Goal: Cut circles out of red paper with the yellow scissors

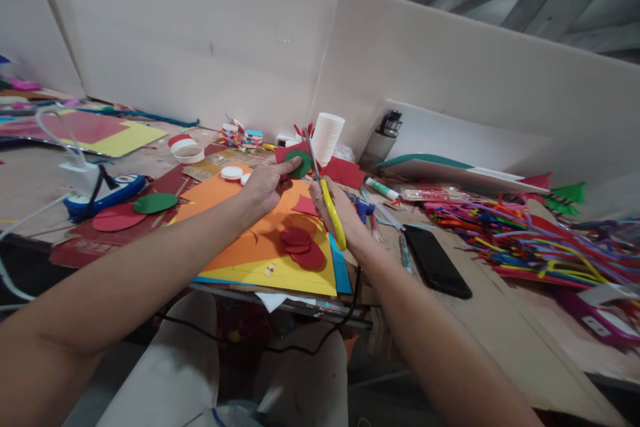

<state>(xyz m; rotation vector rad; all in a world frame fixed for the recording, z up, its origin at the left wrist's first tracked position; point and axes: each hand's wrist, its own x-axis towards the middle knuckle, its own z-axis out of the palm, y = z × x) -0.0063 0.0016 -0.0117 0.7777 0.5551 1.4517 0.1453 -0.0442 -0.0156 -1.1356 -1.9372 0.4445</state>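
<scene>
Left of the cup stack (330, 137), the left hand (267, 181)'s grip pinches a green disc (302, 167) against red paper (286, 153); on its near side, the right hand (346, 208)'s grip wraps scissors (331, 212). Cutting round the disc, I'd say; the next snip wants the paper turned.

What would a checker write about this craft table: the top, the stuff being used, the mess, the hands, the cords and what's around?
Surface: pale tabletop, partly covered by orange and yellow paper sheets.
Job's things: yellow-handled metal scissors; flat green paper circle against a red paper piece.
Clutter: multicoloured fuzzy stems, black rectangular phone, stacked white cups.
Hands: left hand pinches the circle and red piece; right hand grips the scissors.
Cables: white cable near a blue power strip; black cable looping below the front edge.
Surroundings: upright white panels behind.
</scene>
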